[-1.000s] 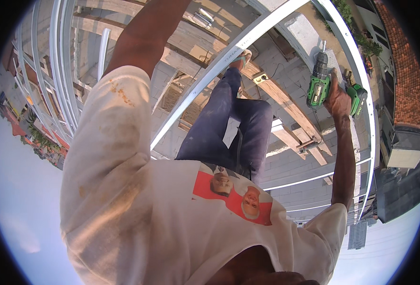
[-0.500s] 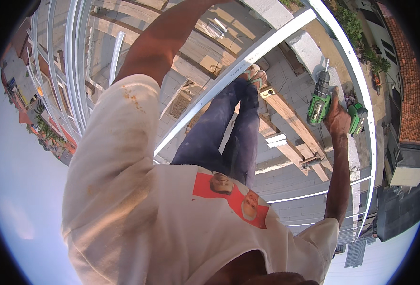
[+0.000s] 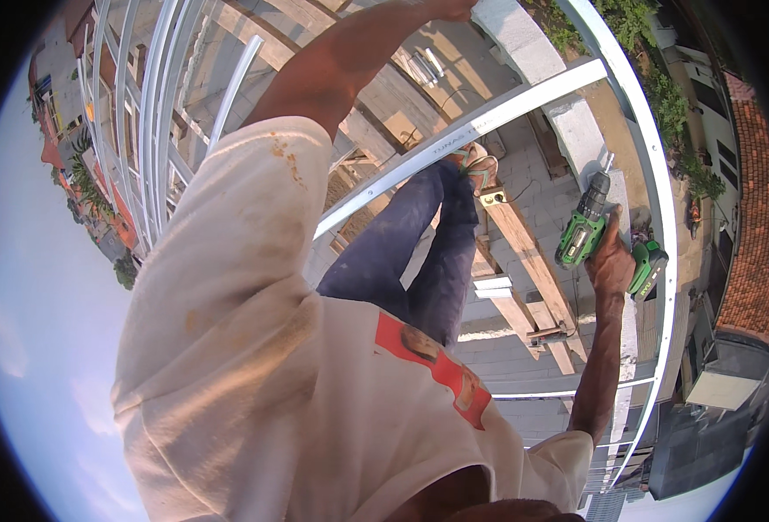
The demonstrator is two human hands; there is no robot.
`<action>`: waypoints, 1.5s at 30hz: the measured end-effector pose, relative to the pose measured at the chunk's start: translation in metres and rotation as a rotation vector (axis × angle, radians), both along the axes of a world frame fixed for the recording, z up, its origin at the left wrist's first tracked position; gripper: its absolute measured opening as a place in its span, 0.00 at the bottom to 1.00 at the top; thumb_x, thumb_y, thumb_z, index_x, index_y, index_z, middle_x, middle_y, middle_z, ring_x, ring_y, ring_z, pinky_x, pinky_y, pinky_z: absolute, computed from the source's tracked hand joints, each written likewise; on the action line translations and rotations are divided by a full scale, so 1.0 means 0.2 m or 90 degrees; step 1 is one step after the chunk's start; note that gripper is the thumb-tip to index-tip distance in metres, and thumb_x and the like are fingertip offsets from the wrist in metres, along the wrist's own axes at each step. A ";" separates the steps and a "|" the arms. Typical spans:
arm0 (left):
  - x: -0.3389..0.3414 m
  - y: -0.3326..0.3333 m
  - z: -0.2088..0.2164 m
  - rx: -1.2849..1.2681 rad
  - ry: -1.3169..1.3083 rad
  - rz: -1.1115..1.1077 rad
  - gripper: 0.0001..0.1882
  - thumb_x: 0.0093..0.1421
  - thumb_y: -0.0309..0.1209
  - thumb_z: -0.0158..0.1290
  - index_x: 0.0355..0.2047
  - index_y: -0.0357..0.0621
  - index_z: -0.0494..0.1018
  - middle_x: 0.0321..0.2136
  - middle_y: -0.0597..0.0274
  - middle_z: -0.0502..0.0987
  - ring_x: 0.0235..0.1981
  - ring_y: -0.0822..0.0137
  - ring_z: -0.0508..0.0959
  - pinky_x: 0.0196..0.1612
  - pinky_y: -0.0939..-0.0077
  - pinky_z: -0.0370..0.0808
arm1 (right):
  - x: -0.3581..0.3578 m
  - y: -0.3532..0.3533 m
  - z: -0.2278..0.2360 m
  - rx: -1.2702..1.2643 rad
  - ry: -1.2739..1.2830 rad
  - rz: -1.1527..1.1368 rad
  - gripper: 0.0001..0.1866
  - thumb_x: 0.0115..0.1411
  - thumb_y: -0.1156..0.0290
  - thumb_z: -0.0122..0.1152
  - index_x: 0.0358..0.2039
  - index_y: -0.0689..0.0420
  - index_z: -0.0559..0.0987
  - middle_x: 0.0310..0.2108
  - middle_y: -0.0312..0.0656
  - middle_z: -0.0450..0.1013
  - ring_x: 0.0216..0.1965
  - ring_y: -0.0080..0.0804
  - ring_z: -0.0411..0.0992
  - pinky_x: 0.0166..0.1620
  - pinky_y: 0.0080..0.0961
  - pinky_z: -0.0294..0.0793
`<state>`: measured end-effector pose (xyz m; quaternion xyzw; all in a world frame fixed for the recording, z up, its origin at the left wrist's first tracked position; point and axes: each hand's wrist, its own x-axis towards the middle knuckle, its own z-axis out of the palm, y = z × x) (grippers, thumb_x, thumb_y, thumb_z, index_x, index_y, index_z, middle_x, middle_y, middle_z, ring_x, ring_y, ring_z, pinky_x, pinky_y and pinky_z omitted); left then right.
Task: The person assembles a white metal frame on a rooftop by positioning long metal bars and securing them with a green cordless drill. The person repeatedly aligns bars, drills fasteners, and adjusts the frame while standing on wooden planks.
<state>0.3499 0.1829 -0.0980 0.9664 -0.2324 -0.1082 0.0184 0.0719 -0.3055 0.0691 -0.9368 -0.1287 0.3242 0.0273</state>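
My right hand is wrapped round the grip of a green and black cordless drill. A thin bit sticks out of the drill's chuck, pointing up and away from me, and its battery shows beyond my wrist. My left arm reaches far forward, and my left hand is cut by the top edge, so its fingers are mostly hidden. A long silver metal channel crosses in front of my legs. It meets a curved-looking outer metal rail near the upper right.
My sandalled feet are by wooden planks high above a paved floor. Several metal channels rise on the left. A pale block wall runs below the outer rail. Tiled roofs lie at far right.
The view has shifted, with the frame and planks sitting lower in it. More of my left hand shows at the top. The drill stays in my right hand, tilted slightly more.
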 end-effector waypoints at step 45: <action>-0.02 -0.02 -0.10 -0.098 0.135 0.084 0.51 0.58 0.41 0.64 0.75 0.41 0.49 0.74 0.43 0.52 0.76 0.45 0.50 0.76 0.52 0.49 | -0.01 0.00 0.01 -0.035 0.069 -0.001 0.58 0.55 0.64 0.74 0.75 0.62 0.43 0.36 0.54 0.81 0.30 0.50 0.82 0.32 0.42 0.82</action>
